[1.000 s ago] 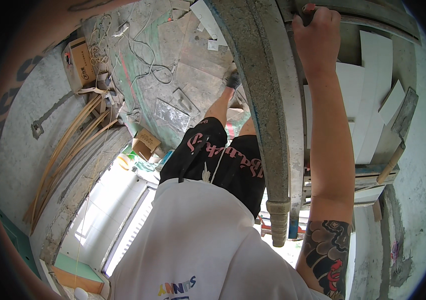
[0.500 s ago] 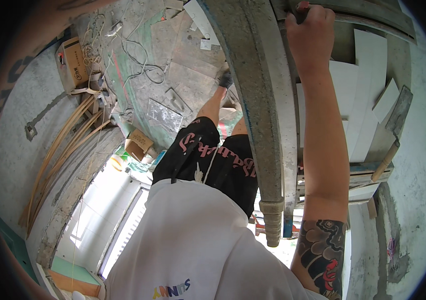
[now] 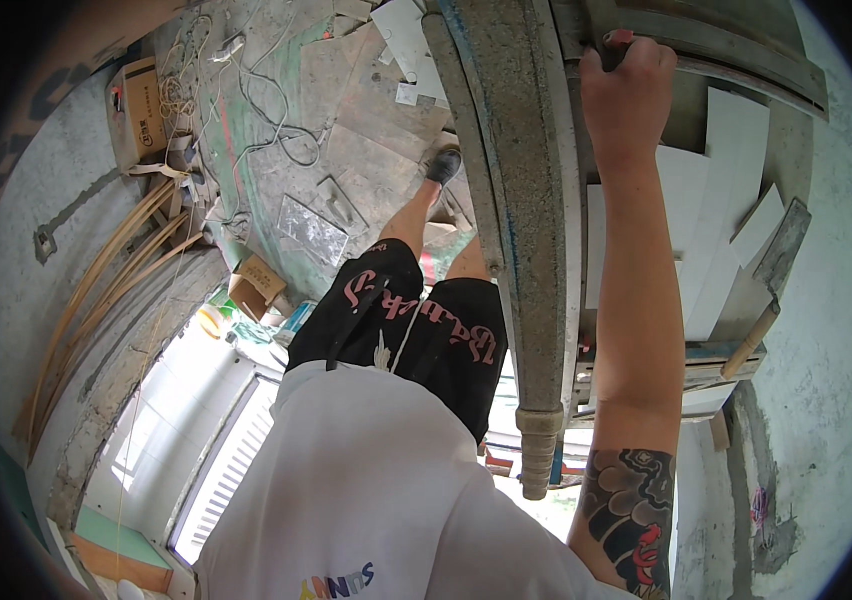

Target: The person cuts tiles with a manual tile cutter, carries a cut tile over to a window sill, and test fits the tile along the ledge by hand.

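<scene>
My right hand (image 3: 631,98) is closed around a dark handle with a red end (image 3: 618,40), up at the top right. The fingers hide most of that handle, so its full shape cannot be told. It sits beside a long metal rail (image 3: 736,58) on a dusty raised work surface. Below and right of the hand lie white flat panels or tile pieces (image 3: 731,190), partly covered by my forearm. At the far upper left a blurred, tattooed stretch of my left arm (image 3: 76,65) shows, but its hand is out of view.
A long grey dusty beam (image 3: 526,220) with a ribbed end runs beside my legs. A flat-bladed tool with a wooden handle (image 3: 752,342) lies at right. Cables (image 3: 281,140), a cardboard box (image 3: 141,110), a smaller box (image 3: 256,287) and bent strips (image 3: 86,330) are at left.
The view has shifted slightly, and my dark shoe shows more fully beside the beam. My right hand appears a little lower in the picture, still gripping the handle.
</scene>
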Available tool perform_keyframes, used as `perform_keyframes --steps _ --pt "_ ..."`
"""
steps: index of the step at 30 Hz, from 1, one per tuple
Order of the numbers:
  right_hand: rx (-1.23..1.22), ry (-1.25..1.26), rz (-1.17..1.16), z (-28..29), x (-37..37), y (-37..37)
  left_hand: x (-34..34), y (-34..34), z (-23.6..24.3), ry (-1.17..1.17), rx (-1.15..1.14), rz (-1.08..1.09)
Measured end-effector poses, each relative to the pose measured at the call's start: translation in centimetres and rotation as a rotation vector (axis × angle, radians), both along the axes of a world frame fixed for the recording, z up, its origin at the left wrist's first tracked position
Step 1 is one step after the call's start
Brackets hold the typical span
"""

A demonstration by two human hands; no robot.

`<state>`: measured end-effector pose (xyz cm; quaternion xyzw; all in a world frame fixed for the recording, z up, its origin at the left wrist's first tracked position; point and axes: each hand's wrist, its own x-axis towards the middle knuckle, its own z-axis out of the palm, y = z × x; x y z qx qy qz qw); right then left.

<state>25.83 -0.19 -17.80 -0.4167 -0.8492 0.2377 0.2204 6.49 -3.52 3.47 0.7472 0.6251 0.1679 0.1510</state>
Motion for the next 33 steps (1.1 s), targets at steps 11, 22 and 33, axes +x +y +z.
perform_keyframes --steps 11,22,33 --pt "0.024 -0.008 -0.025 0.6 0.0 0.2 0.4 0.2 0.2 0.017 0.024 -0.018" --pt "-0.079 0.014 -0.068 1.0 0.0 -0.1 0.2 0.5 -0.3 -0.094 -0.049 0.057" --pt "-0.048 -0.086 -0.036 3.0 1.6 -0.6 -0.1 0.9 -0.9 -0.077 0.026 0.041"
